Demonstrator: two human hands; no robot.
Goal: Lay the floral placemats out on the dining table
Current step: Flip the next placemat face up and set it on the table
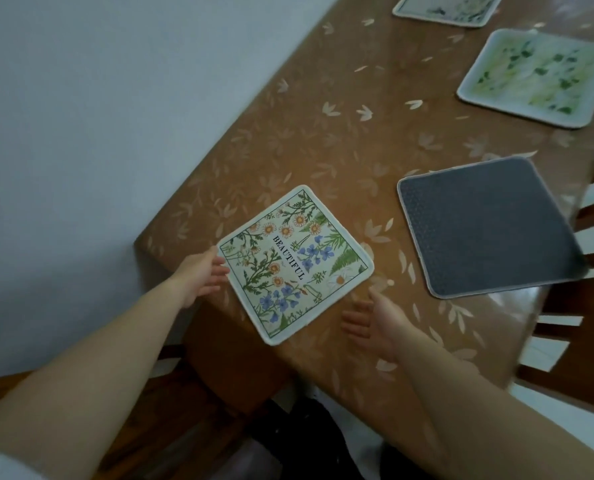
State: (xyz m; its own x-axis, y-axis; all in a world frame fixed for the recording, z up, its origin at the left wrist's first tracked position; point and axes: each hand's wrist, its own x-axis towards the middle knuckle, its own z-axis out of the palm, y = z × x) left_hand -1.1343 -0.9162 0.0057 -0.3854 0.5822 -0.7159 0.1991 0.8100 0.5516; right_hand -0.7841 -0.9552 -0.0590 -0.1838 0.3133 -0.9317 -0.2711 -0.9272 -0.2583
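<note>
Four placemats on table (323, 140) | floral placemat (295, 263) between left hand (204, 275), right hand (375, 323) | fingers spread, empty

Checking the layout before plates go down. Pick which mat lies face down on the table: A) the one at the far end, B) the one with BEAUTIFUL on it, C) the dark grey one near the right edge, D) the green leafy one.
C: the grey mat shows only a plain dotted backing, while the other mats show prints.

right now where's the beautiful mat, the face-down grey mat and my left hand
beautiful mat (294, 263), head view, on the printed word
face-down grey mat (486, 225), head view, middle of the grey backing
left hand (202, 273), head view, on the palm
</note>
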